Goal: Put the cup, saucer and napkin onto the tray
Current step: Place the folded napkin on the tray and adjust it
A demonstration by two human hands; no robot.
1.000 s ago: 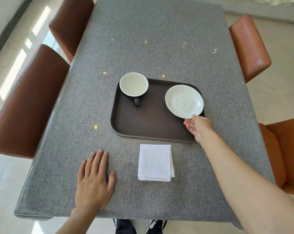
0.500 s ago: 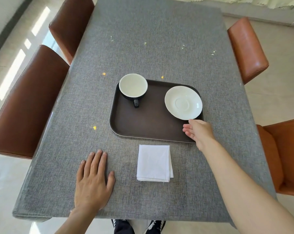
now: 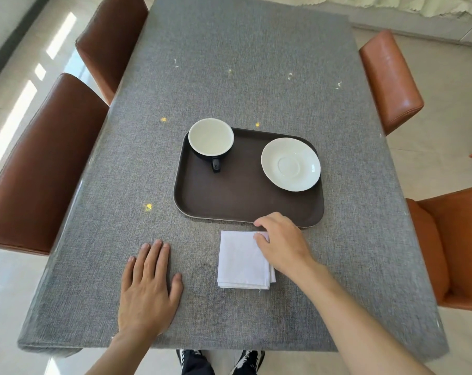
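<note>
A dark brown tray (image 3: 243, 196) lies in the middle of the grey table. A black cup with a white inside (image 3: 211, 136) stands in the tray's far left corner, handle toward me. A white saucer (image 3: 290, 164) rests on the tray's right side. A folded white napkin (image 3: 240, 261) lies flat on the table just in front of the tray. My right hand (image 3: 283, 244) is over the napkin's far right corner, fingertips on the cloth and thumb by the tray's near rim. My left hand (image 3: 148, 288) lies flat on the table, left of the napkin.
The table (image 3: 243, 63) has a grey woven cover. Two brown leather chairs (image 3: 39, 163) stand along its left side and two orange ones (image 3: 389, 79) along its right. My feet show below the near edge.
My right hand has left the saucer's near edge and moved back and left onto the napkin's far right corner. The saucer stays on the tray. My left hand has not moved.
</note>
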